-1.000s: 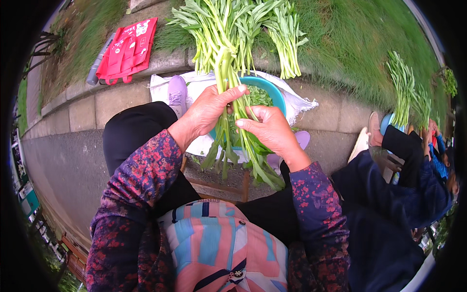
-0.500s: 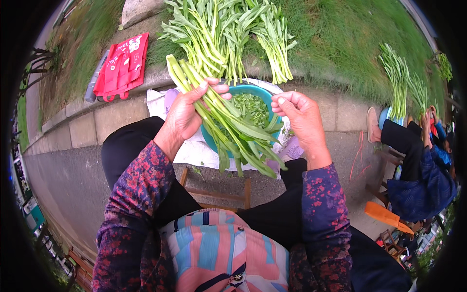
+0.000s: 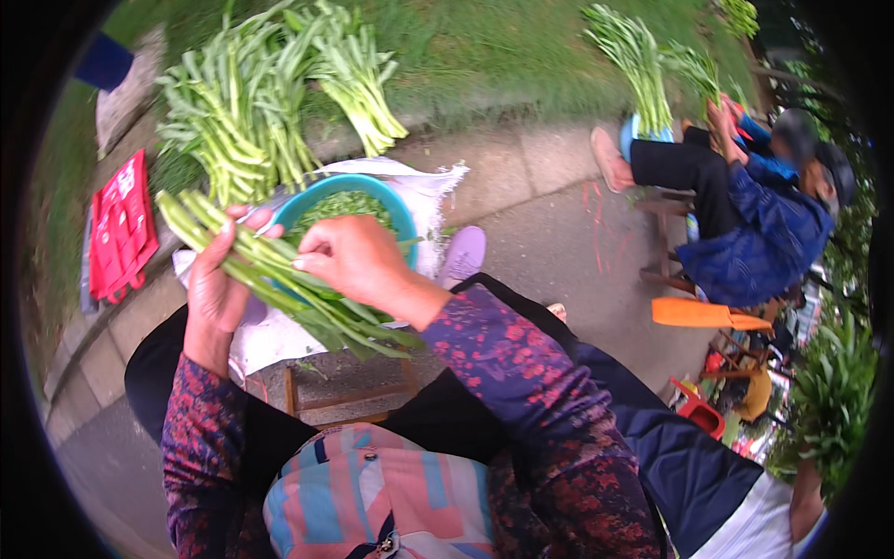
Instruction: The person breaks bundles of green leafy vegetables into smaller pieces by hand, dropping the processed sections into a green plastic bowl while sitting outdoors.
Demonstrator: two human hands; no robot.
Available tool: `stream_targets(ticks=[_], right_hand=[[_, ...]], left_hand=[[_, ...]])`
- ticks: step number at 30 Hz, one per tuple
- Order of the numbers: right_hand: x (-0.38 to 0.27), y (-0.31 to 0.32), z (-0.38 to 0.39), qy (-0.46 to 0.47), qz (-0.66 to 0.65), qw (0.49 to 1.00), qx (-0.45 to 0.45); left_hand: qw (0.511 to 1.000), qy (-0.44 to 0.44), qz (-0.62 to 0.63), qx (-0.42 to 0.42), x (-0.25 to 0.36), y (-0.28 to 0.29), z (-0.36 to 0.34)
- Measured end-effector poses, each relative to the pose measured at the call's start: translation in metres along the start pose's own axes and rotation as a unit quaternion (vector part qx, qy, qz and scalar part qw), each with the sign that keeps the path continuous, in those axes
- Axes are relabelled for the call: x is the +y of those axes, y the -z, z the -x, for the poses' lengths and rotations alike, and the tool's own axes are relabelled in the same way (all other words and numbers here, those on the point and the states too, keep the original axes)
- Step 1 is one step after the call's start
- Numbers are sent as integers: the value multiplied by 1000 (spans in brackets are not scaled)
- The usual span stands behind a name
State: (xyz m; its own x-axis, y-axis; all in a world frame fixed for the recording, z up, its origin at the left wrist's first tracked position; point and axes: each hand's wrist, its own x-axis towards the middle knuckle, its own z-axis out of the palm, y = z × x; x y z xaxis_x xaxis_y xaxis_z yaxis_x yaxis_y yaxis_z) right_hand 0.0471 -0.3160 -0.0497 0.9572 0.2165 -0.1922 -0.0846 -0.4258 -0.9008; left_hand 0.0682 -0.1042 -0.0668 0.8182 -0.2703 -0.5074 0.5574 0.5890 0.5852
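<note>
Long leafy green stalks [image 3: 265, 284] lie slanted across my left hand [image 3: 212, 289], whose fingers and thumb close around their thick pale ends. Over the middle of this bunch, my right hand [image 3: 363, 265] is closed in a pinch, its fingertips against the stalks. Exactly which leaf or stem it pinches is partly hidden. Behind both hands stands a teal basin [image 3: 402, 212] with torn or chopped green leaves [image 3: 345, 207] in it. The leafy ends hang past the basin's near side, over a white sack [image 3: 430, 194] spread underneath.
More bunches of greens [image 3: 223, 130] lie on the grass edge beyond the basin. A red bag [image 3: 121, 224] is at the left, a wooden stool [image 3: 352, 399] near my knees. Rightward, a seated co-worker [image 3: 759, 219] handles greens; an orange bag [image 3: 703, 313] hangs close by.
My view has swung to the right, so the scene sits further left. My right hand has come from beside the basin onto the bunch in my left hand.
</note>
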Motion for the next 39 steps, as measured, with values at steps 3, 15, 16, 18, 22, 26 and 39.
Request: stream_targets(ticks=[3,15,16,18,22,26,39], right_hand=[[-1,2,0,-12,20,1000,14],[5,-3,1,8,147,989,27],[4,-5,-3,21,157,987,30],[-1,4,1,11,156,988,3],[3,7,-1,7,181,983,12],[4,7,-9,2,181,983,31],[23,-1,-11,-166,-112,979,-33]], left_hand=[[1000,-12,-19,7,-3,4,-2],[1000,-2,-24,7,-5,-7,-2],[1000,5,-12,18,-4,-12,0],[1000,7,-24,-6,-6,-23,2],[999,-13,-28,-16,-3,-33,4],[997,-46,-55,3,-2,-24,6],[986,-121,-112,21,-15,-15,21]])
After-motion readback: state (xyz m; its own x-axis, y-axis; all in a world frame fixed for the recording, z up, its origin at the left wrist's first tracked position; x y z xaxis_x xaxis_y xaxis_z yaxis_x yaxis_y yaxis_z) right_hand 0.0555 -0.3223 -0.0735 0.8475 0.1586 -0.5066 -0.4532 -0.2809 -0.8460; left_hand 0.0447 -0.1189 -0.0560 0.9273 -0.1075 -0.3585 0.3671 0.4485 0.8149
